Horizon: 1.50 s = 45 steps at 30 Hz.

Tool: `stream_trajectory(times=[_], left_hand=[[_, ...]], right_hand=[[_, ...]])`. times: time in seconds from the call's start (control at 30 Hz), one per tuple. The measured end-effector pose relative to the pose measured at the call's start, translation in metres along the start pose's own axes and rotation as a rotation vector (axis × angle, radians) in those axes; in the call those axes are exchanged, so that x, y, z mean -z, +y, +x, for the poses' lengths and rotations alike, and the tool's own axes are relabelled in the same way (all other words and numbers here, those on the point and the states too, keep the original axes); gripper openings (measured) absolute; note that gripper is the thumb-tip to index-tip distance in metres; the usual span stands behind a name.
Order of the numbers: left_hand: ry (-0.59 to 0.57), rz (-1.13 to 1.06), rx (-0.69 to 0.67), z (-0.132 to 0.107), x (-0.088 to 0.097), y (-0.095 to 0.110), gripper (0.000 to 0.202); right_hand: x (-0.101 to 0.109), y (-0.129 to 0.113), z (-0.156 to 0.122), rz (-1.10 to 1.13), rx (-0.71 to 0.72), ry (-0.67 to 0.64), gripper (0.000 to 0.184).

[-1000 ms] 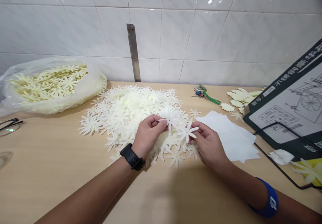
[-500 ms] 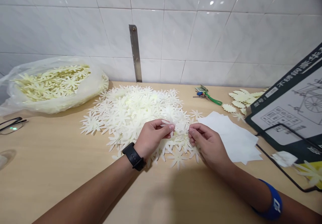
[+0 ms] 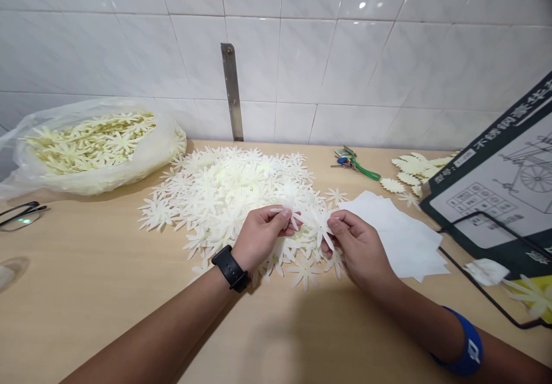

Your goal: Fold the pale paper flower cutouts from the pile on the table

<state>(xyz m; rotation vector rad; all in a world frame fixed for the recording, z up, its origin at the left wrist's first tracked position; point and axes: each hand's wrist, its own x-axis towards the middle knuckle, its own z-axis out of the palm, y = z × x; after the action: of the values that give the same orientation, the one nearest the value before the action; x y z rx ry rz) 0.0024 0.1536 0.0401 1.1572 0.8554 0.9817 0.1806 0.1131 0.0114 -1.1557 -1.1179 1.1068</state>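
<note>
My left hand (image 3: 268,227), with a black watch (image 3: 232,268) on its wrist, is closed and pinches a white flower cutout (image 3: 292,204) between thumb and fingers. A little to the right, my right hand (image 3: 356,243) pinches a second white flower cutout (image 3: 319,227) by its petals; a small dark spot shows at its middle. The two cutouts are close together, and I cannot tell whether they touch. Both hands are over the front right part of a large pile of white flower cutouts (image 3: 233,185) on the table.
A plastic bag (image 3: 161,171) of yellowish cutouts stands at the back left, near eyeglasses (image 3: 23,214). White sheets (image 3: 397,240) lie beside my right hand. Behind them are keys with a green strap (image 3: 366,171) and cream leaf-shaped pieces (image 3: 416,168). A printed box (image 3: 487,211) leans at the right.
The cutout in my right hand has turned to show its face and now stands apart from the left one. My left hand's cutout has tilted; both hands have barely shifted.
</note>
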Motion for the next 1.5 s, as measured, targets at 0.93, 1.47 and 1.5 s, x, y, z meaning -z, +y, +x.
stream_trajectory(times=[0.93,1.47,1.5], left_hand=[[-0.105,0.247,-0.104,-0.004,-0.003,-0.006,0.033],[0.131,0.263,-0.151,-0.001,0.001,-0.002,0.015],[0.157,0.237,-0.179,0.000,0.003,-0.002,0.015]], right_hand=[[-0.001,-0.005,-0.002,-0.104,0.006,-0.143,0.024],[-0.001,-0.003,-0.003,-0.207,0.109,-0.082,0.025],[-0.001,-0.003,-0.003,-0.221,0.131,-0.071,0.025]])
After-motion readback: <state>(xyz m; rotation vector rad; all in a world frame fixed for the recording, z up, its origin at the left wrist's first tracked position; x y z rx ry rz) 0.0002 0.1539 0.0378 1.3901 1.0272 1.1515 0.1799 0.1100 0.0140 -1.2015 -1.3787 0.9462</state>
